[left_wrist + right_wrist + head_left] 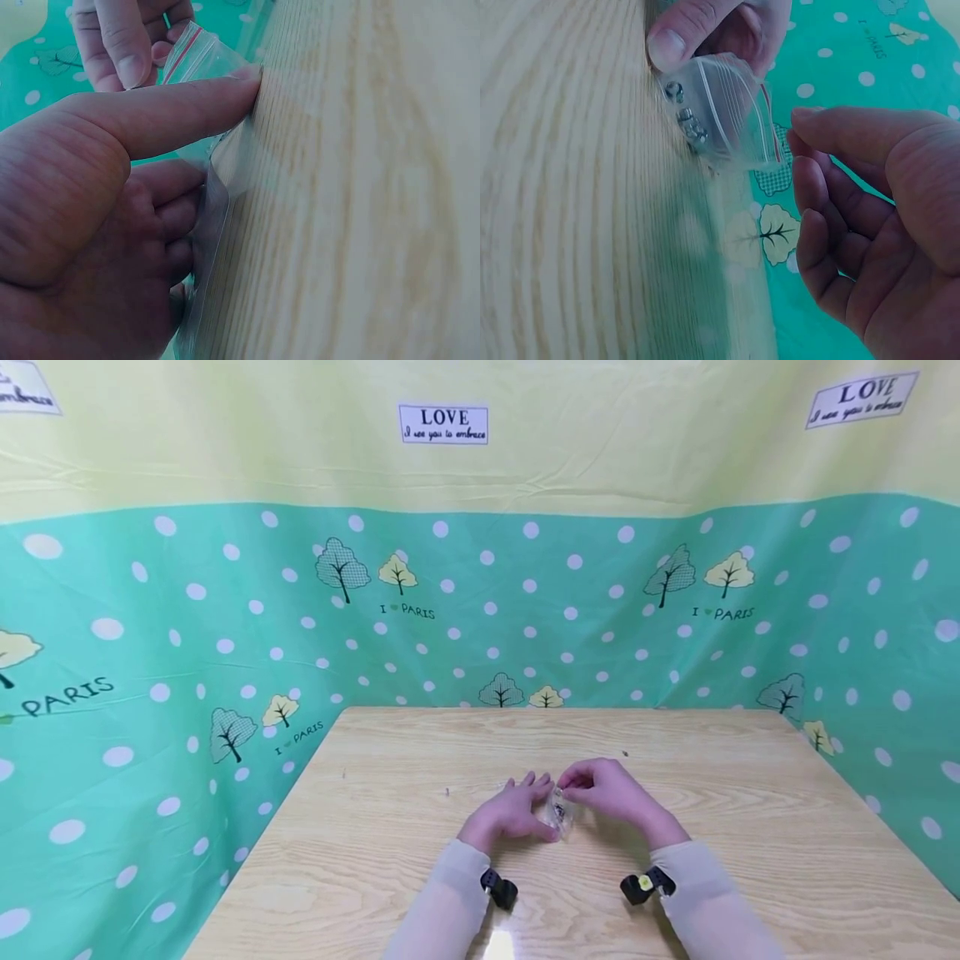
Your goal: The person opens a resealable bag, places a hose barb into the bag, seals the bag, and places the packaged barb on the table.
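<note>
A small clear zip bag [727,112] with a red line along its mouth stands on edge at the tabletop. Small shiny metal parts [692,126] lie inside it, one of them ring-shaped. My left hand [516,810] rests beside the bag with fingers spread, and its straight thumb [202,105] presses the bag's lower edge near the table. Close to the bag's mouth is my right hand [609,789], fingers bent and thumb near the index fingertip. In the right wrist view a narrow gap separates those fingertips from the bag. I cannot tell whether they pinch something tiny.
The hands work over a light wood-grain table [337,877]. A tiny dark piece [625,753] lies beyond the right hand, and another small bit [447,792] lies to the left. A green and yellow patterned cloth [480,560] hangs behind and around the table.
</note>
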The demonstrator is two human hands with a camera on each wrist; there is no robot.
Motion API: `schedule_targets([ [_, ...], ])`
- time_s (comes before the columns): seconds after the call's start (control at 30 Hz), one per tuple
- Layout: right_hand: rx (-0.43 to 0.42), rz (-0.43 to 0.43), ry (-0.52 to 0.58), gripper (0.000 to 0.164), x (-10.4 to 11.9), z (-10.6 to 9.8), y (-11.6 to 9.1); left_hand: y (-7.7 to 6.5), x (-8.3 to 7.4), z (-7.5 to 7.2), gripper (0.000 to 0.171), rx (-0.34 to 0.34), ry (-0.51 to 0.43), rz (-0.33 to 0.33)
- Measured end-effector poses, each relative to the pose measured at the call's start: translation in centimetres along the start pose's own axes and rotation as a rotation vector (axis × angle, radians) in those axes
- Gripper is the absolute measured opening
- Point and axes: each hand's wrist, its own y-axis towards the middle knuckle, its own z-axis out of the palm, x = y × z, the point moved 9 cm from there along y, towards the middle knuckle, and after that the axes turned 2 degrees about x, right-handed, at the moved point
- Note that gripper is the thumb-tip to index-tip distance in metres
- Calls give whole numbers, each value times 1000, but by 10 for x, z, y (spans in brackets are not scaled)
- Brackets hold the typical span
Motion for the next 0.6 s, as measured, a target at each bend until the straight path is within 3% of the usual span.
schedule_targets([
  [0.6, -61, 19, -15, 11, 1, -4, 1, -2, -2, -1, 93, -4, 14, 7],
])
